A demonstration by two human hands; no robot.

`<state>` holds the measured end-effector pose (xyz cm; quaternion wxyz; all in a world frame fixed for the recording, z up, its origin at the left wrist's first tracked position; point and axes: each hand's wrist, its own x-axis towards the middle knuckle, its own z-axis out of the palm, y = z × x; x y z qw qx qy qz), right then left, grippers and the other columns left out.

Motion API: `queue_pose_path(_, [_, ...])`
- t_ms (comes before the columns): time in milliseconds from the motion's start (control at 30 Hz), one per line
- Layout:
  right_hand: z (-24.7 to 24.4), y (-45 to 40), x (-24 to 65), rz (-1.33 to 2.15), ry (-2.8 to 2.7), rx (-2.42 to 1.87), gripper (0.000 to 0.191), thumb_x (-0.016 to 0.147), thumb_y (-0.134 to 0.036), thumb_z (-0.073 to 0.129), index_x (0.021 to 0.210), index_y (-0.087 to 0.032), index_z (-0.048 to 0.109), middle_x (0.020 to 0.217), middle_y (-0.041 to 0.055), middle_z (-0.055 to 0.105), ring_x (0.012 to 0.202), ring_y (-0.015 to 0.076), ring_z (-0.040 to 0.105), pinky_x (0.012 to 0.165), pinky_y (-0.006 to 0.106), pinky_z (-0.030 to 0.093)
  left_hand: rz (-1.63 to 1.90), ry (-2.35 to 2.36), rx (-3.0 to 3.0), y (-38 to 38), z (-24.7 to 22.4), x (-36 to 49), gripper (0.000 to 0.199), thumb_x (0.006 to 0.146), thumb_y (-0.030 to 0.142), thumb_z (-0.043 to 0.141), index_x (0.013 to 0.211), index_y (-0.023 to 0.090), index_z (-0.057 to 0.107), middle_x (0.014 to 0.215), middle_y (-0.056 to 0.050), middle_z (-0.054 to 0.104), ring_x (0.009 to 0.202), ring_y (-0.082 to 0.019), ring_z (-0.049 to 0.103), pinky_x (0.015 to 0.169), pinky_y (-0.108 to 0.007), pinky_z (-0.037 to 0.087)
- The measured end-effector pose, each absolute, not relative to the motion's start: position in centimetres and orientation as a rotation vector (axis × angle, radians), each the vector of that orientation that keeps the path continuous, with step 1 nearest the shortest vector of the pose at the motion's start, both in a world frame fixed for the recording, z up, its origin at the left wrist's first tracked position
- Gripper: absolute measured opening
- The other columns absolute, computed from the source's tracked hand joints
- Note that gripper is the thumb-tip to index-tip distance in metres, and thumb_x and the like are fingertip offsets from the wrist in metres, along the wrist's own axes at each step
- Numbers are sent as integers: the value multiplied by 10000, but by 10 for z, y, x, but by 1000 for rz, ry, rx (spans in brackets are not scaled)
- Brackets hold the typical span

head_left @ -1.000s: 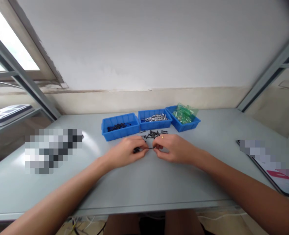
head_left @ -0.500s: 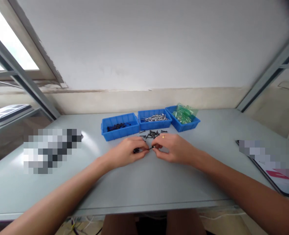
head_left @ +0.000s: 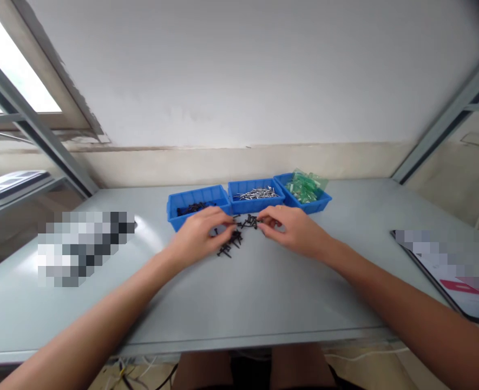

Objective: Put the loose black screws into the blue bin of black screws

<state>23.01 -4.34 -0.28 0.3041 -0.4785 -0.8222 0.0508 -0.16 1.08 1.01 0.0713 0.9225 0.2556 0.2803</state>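
Observation:
Small black screws lie on the grey table in two loose groups. My left hand is over the left side, thumb and forefinger closing on a black screw at the edge of the far group. Just below its thumb lies the nearer group of black screws. From the right, my right hand, with a ring on one finger, reaches into the far group. Its thumb and fingertips pinch around a black screw, mostly hidden by the fingers.
Behind the hands stand three blue bins: one with black screws, one with silver screw-like pieces, one with green plastic bags. Blurred-out items lie at left and right. Metal frame posts rise at both sides.
Both hands have moved away from me to the far screws and drawn apart; before, their fingertips met at one screw. The nearer screws, partly covered by my left hand before, now show.

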Motion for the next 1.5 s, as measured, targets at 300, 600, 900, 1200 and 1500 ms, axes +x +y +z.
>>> queue_pose_path(300, [-12, -38, 239, 248, -2300, -1715, 62, 802, -253, 568, 783, -195, 582, 771, 32, 642, 655, 164, 575, 509, 249, 351, 910, 1647, 2818, 50, 15, -31, 356, 852, 285, 484, 1169, 132, 545, 1050, -127, 581, 1017, -292, 499, 896, -445, 406])
queue_pose_path(600, [-16, -34, 238, 202, -2327, -1702, 66, 815, -154, 512, 810, -195, 563, 820, 32, 629, 730, 174, 568, 567, 255, 349, 654, 853, 2870, 14, 7, -3, 284, 899, 269, 437, 1142, 179, 555, 1014, -70, 579, 961, -204, 520, 861, -363, 442])
queue_pose_path(900, [-21, -32, 241, 174, -2336, -1637, 93, 836, -135, 496, 819, -188, 570, 883, 49, 608, 832, 187, 565, 672, 273, 403, 513, 749, 2862, 14, 3, -2, 242, 906, 245, 432, 1069, 193, 604, 923, -49, 601, 906, -178, 553, 786, -311, 463])
queue_pose_path(1200, [-12, -40, 225, 83, -2338, -1300, 116, 874, -175, 483, 933, -188, 582, 895, 45, 608, 859, 175, 553, 764, 295, 422, 562, 798, 2799, 6, 2, 2, 266, 898, 286, 466, 1123, 204, 581, 941, -49, 619, 907, -181, 557, 784, -314, 462])
queue_pose_path(1500, [-10, -55, 210, 79, -2368, -949, 130, 897, -195, 476, 947, -175, 595, 894, 64, 620, 877, 173, 563, 777, 303, 453, 482, 609, 2790, 5, -2, 6, 150, 880, 195, 471, 876, 176, 620, 853, -32, 607, 813, -146, 556, 724, -264, 447])
